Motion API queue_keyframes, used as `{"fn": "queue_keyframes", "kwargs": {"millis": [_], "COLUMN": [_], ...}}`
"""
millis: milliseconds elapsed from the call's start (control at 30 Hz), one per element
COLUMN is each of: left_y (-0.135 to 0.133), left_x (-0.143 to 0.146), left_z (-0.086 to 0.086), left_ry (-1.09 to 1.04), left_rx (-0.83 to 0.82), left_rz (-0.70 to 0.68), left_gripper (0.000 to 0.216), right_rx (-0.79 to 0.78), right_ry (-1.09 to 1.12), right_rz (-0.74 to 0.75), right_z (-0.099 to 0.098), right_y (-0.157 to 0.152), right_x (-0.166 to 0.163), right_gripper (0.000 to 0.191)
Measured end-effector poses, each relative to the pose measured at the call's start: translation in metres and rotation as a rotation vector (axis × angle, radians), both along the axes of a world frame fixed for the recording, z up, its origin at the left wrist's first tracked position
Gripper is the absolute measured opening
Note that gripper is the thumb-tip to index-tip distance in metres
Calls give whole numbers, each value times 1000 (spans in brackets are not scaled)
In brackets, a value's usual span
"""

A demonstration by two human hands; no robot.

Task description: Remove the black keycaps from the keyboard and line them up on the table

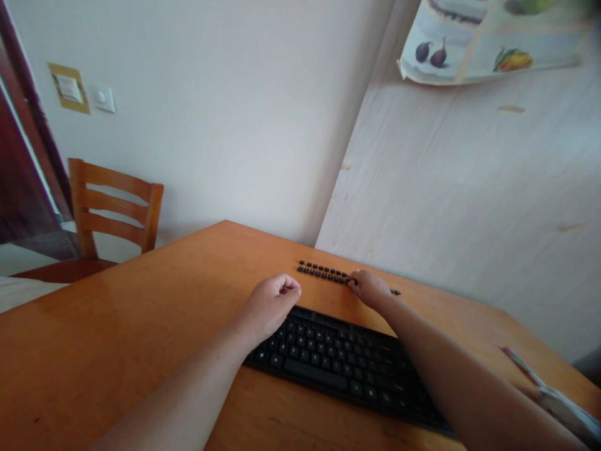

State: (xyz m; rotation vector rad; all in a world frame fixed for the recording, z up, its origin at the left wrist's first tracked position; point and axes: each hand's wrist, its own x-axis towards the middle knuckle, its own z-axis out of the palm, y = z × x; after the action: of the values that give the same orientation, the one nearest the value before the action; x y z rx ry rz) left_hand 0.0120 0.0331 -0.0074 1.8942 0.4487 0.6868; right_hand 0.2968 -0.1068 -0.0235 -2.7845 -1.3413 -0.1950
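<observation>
A black keyboard [347, 363] lies on the orange wooden table [117, 338]. Behind it, loose black keycaps [322, 270] are set out in two rows near the wall. My left hand [272, 304] rests as a loose fist at the keyboard's far left corner, with nothing visible in it. My right hand [369, 287] reaches past the keyboard to the right end of the keycap rows, fingers curled and pinched at a keycap there.
A wooden chair [115, 210] stands at the table's far left end. A pale wood-grain wall [469, 207] runs along the table's right side, with a fruit poster [488, 41] above. Something white with a thin handle [549, 391] lies at the right edge.
</observation>
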Motion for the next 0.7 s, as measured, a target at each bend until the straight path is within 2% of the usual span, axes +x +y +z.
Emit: {"fn": "queue_keyframes", "kwargs": {"millis": [300,533,633,700], "left_y": [1,2,0,-2], "left_x": [0,1,0,0], "left_z": [0,-2,-2,-1], "left_ry": [0,-8,-18,-26], "left_rx": [8,41,67,80], "left_rz": [11,-5,-16,-26], "left_gripper": [22,21,21,21], "right_rx": [86,296,514,587], "right_ry": [19,24,197,354], "right_rz": [26,56,82,41], "right_z": [3,29,42,49], "right_y": [-5,-27,-42,-52], "right_x": [-4,-27,-54,-74], "right_gripper": [26,35,36,35]}}
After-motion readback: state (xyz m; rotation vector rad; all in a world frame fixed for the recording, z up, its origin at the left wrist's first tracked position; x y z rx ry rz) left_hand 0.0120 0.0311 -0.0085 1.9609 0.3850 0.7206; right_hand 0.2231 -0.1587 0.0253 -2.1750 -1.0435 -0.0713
